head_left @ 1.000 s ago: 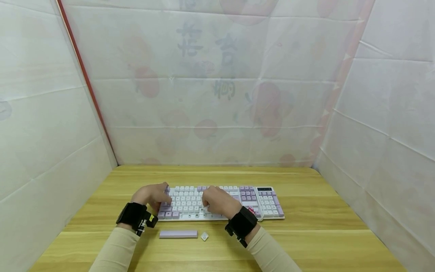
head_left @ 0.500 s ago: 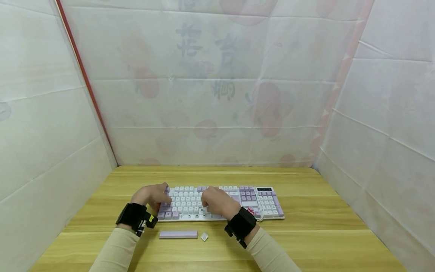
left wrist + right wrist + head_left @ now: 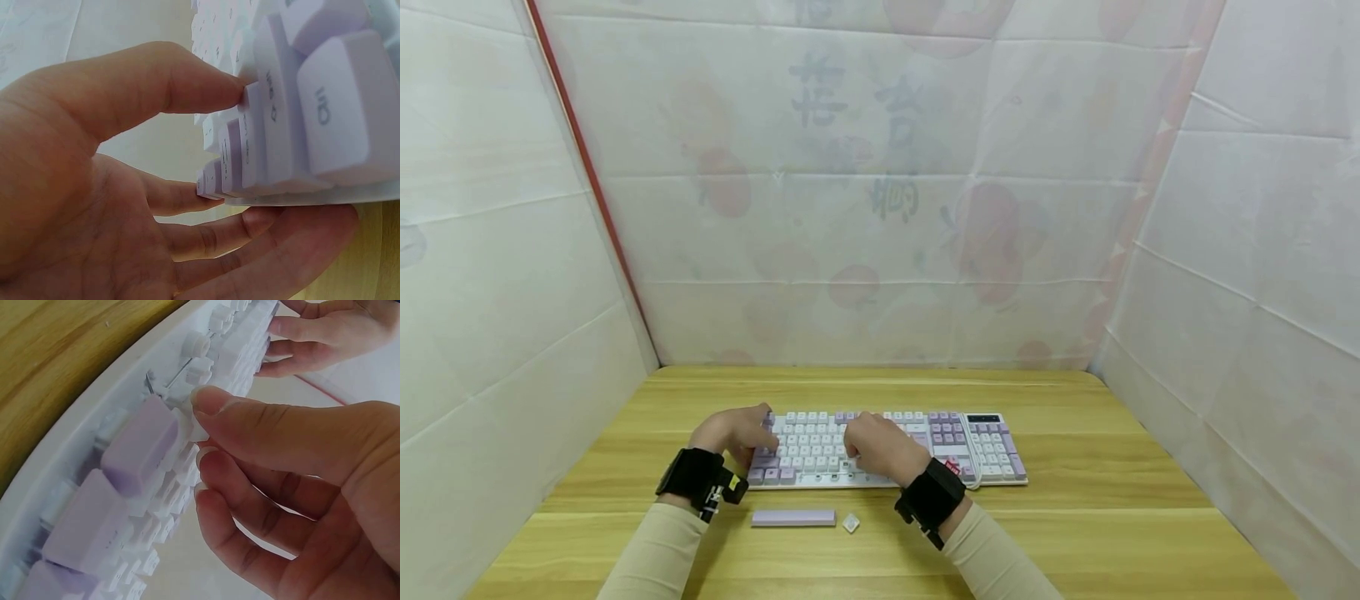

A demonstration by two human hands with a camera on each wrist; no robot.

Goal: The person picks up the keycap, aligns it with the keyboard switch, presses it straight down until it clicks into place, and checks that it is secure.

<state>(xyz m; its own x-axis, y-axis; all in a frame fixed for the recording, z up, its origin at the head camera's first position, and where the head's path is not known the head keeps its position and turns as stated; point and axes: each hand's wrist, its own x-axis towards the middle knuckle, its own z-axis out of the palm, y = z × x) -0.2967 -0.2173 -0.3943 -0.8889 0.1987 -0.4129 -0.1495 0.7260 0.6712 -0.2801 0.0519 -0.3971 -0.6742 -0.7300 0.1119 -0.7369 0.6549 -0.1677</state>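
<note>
A white and lilac keyboard (image 3: pixel 880 479) lies on the wooden table, and its bottom row shows bare sockets where the space bar sits. My left hand (image 3: pixel 737 433) grips its left end, with the thumb on the Caps Lock key (image 3: pixel 251 140) and the fingers along the edge and underneath. My right hand (image 3: pixel 883 446) is over the lower middle keys. In the right wrist view its thumb and forefinger pinch a white keycap (image 3: pixel 199 430), mostly hidden by the fingertips. Beside them a metal stabiliser wire (image 3: pixel 181 374) shows.
In front of the keyboard lie a long lilac space bar (image 3: pixel 793 518) and a loose white keycap (image 3: pixel 851 522). A white cable (image 3: pixel 972 450) crosses the keyboard near the number pad, with a red tag (image 3: pixel 952 466) beside it. Pale sheets hang around the table.
</note>
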